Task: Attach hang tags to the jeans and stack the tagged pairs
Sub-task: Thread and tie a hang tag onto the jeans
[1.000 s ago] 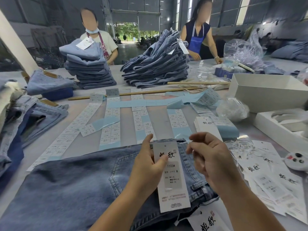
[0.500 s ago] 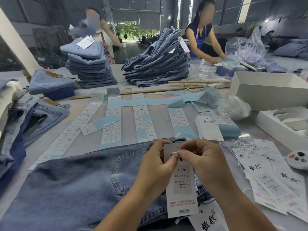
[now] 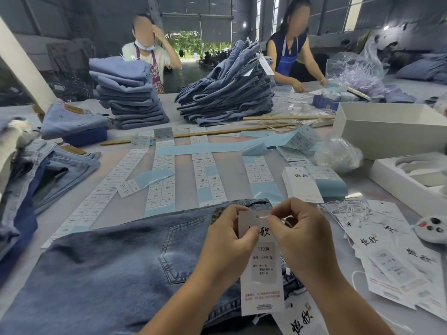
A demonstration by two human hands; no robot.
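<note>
- Compared with a second ago, my right hand (image 3: 300,235) has come in from beside the tag (image 3: 262,264) and now sits at the tag's top corner; then it hovered apart, fingers curled on nothing I could see.
- Half a second ago both hands were already together at the tag; since then the punched hole at the top has come into view, with a thin white string (image 3: 266,216) at it.
- The worker behind the left stack (image 3: 130,93) now has a hand raised to the head; half a second ago that person was lifting a pair of jeans.
- My left hand (image 3: 229,240) pinches the tag's upper left edge, thumb pressed on the face just beside the printed characters, fingers curled behind.
- My right thumb and forefinger are pressed together on the string next to the hole; the other fingers are curled in. I cannot tell whether the string has passed through.
- The tag hangs upright over the waistband end of the jeans (image 3: 116,274), which lie flat on the table (image 3: 121,209) in front of me, back pocket up.
- Loose tags (image 3: 396,259) lie spread to my right, a bundle of strings (image 3: 348,209) beside them.
</note>
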